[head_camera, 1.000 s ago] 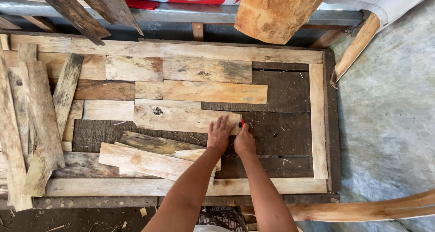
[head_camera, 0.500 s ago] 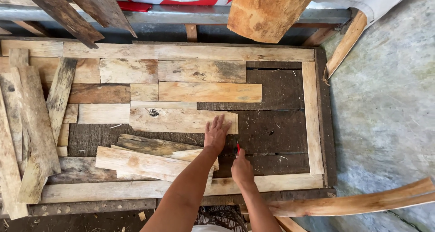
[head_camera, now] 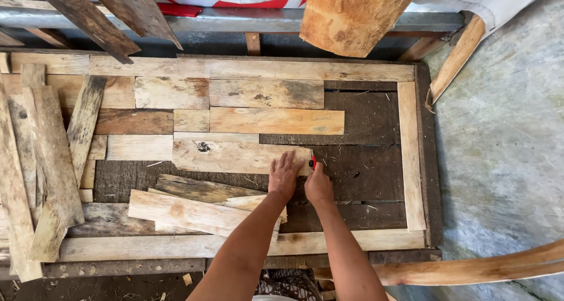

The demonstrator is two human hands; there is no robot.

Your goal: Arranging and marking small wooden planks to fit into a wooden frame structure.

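Observation:
My left hand (head_camera: 285, 175) lies flat with fingers spread on the right end of a pale knotted plank (head_camera: 235, 155) inside a wooden frame (head_camera: 410, 160). My right hand (head_camera: 319, 183) sits just right of it, closed around a small red pencil (head_camera: 314, 160) whose tip touches the plank's right end. Both hands rest over the dark backing board (head_camera: 364, 177). Rows of fitted planks (head_camera: 276, 120) fill the frame's upper part.
Loose planks (head_camera: 194, 204) lie stacked left of my arms. More weathered boards (head_camera: 41, 160) pile at the frame's left side. A broad slab (head_camera: 352, 16) leans at the top. A curved pole (head_camera: 470, 268) lies at lower right on the concrete floor (head_camera: 505, 148).
My right hand drew back toward me half a second ago and has returned to the plank's end beside my left hand. The left hand has stayed on the plank.

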